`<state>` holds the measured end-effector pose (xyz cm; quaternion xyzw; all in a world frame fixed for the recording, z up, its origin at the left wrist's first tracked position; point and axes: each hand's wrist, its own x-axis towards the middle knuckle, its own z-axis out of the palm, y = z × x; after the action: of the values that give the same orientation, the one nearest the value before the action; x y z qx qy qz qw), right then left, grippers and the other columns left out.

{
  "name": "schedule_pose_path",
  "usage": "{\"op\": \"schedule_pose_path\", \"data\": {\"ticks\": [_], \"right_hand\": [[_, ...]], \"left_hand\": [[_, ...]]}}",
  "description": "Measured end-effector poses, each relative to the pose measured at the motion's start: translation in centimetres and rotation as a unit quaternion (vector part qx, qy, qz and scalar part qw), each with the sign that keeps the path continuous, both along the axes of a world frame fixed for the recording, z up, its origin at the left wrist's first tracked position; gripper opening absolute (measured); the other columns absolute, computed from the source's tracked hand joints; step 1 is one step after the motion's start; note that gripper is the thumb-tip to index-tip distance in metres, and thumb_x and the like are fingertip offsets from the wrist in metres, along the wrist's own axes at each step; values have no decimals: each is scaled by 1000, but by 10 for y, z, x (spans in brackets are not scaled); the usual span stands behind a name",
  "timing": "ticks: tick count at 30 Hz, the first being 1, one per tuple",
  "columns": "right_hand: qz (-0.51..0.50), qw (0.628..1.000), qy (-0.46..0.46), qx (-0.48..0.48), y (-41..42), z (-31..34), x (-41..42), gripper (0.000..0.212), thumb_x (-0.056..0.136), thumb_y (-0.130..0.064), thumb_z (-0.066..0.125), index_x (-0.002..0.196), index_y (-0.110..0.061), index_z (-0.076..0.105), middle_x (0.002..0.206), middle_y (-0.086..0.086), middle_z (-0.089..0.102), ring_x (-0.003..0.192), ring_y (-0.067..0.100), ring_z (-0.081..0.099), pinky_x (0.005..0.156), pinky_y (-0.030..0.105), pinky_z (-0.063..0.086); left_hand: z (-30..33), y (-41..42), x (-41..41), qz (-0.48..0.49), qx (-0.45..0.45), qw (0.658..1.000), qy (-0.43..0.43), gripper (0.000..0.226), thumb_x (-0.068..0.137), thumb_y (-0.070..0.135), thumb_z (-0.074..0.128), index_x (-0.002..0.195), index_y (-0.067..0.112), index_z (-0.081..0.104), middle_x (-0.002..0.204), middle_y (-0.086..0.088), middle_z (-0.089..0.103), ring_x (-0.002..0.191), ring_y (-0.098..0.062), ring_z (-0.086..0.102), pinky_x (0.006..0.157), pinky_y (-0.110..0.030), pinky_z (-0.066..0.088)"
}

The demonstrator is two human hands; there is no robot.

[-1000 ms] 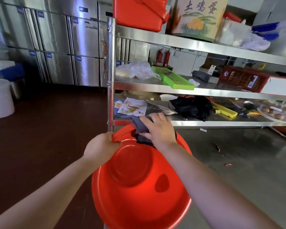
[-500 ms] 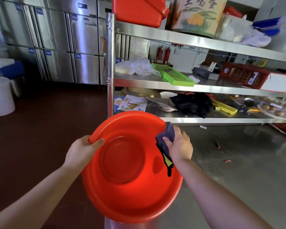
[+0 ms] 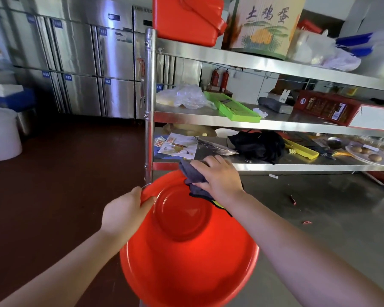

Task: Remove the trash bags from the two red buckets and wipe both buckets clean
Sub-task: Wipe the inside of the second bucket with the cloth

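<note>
A round red bucket (image 3: 186, 258) fills the lower middle of the head view, its inside facing me and empty. My left hand (image 3: 124, 214) grips its left rim, thumb inside. My right hand (image 3: 217, 177) presses a dark grey cloth (image 3: 193, 177) against the bucket's far inner wall near the rim; a yellow-edged corner of the cloth hangs below my wrist. A second red bucket (image 3: 186, 18) with a handle stands on the top shelf of the steel rack. A black bag-like bundle (image 3: 257, 145) lies on the lower shelf.
The steel rack (image 3: 275, 65) stands right behind the bucket, its post (image 3: 149, 103) just past the rim. Shelves hold a green tray (image 3: 233, 107), papers, boxes, clear plastic bags. Steel fridges (image 3: 87, 63) line the back; a white tub (image 3: 1, 134) sits left.
My right hand has swept the cloth from the bucket's right inner wall up to its far rim. The bucket has dropped lower and tilted, with my left hand still on its left rim.
</note>
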<state>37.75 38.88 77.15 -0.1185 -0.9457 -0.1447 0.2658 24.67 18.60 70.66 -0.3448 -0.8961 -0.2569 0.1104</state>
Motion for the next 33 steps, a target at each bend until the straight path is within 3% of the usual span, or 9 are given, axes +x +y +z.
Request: {"op": "schedule_pose_path", "data": {"ticks": [3,6,12,17,21,24,26,29,33], "right_hand": [[-25,999,20,-15,4,-5,-5,50,71,-41,76,116,-24,60,95,5,60,91,30,55,73,40,46],[-100,990,54,-78,17,-15,-2,53,75,-39,74,122,-23,56,103,8,59,99,31,53,77,41,46],[-254,923,133,-258,31,-61,26,59,82,-36,68,133,-21,45,110,12,56,105,31,51,77,41,47],[-290,891,156,-312,18,-77,44,66,83,-33,68,140,-22,37,117,11,53,113,29,47,73,42,49],[-313,860,134,-380,-5,-87,62,71,83,-31,67,143,-23,30,123,10,52,116,29,46,80,42,47],[-304,860,119,-392,-13,-79,74,67,82,-29,68,140,-22,35,124,7,55,113,28,52,80,37,47],[-299,857,118,-403,-12,-62,79,60,80,-27,67,135,-24,42,118,5,59,105,27,56,74,33,46],[-309,834,125,-440,-13,-40,85,51,76,-24,67,125,-24,52,106,2,64,94,25,60,74,34,49],[-332,810,157,-457,-21,-36,100,28,73,-23,69,100,-23,60,83,-3,62,75,19,58,62,28,43]], "left_hand": [[-5,2,-3,12,10,1000,16,32,90,54,43,76,26,39,54,9,48,44,-6,44,40,-23,26],[-6,1,-12,31,25,999,-33,32,92,53,41,75,26,39,58,8,53,48,-9,49,43,-25,30],[-15,-4,-24,66,81,987,-124,36,91,51,43,73,19,44,63,0,58,57,-20,55,51,-32,39],[-10,1,-20,52,118,980,-151,37,91,50,44,75,17,45,67,-1,58,60,-23,56,52,-34,42],[-12,-12,-21,50,144,964,-218,35,92,49,45,84,16,51,72,-3,60,63,-22,59,54,-33,44],[-13,-20,-19,42,176,949,-260,33,90,51,48,84,19,54,74,-3,62,64,-22,61,60,-36,51],[-9,-21,-22,42,200,930,-306,31,87,50,53,78,21,53,76,-4,63,67,-23,61,66,-40,53],[-7,-18,-25,24,256,855,-450,30,84,42,64,82,13,59,81,-9,64,73,-28,64,71,-41,55],[-4,-13,-26,14,282,778,-561,21,84,23,69,73,9,58,54,-4,63,45,-17,60,43,-24,45]]}}
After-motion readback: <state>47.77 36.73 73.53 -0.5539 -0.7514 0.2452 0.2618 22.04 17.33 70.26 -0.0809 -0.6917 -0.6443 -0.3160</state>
